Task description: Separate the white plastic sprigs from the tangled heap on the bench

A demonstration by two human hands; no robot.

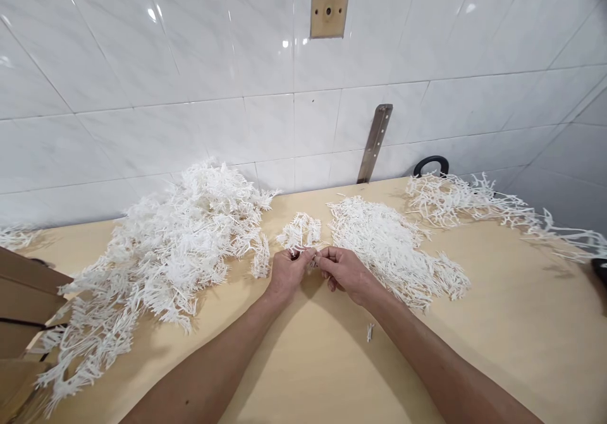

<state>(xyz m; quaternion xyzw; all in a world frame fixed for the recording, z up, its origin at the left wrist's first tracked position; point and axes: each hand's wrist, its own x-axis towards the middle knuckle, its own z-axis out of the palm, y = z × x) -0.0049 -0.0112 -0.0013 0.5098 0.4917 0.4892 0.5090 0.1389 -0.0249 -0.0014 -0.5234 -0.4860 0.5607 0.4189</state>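
My left hand [287, 272] and my right hand [345, 273] meet at the middle of the table, thumbs and fingertips pinched close together. Between them is a small white branching plastic piece [313, 261], mostly covered by the fingers. Just behind my hands lies a small clump of similar white pieces [301, 227]. A large, tangled heap of white branching pieces [180, 241] spreads to the left. On the right, close to my right hand, is a flatter pile of thin white pieces [384, 241].
White stringy branches [465, 203] lie at the far right, by a black curved handle [431, 160]. One small white bit [370, 332] rests near my right forearm. A metal strip [375, 143] leans on the tiled wall. A brown box [28, 297] stands at the left edge.
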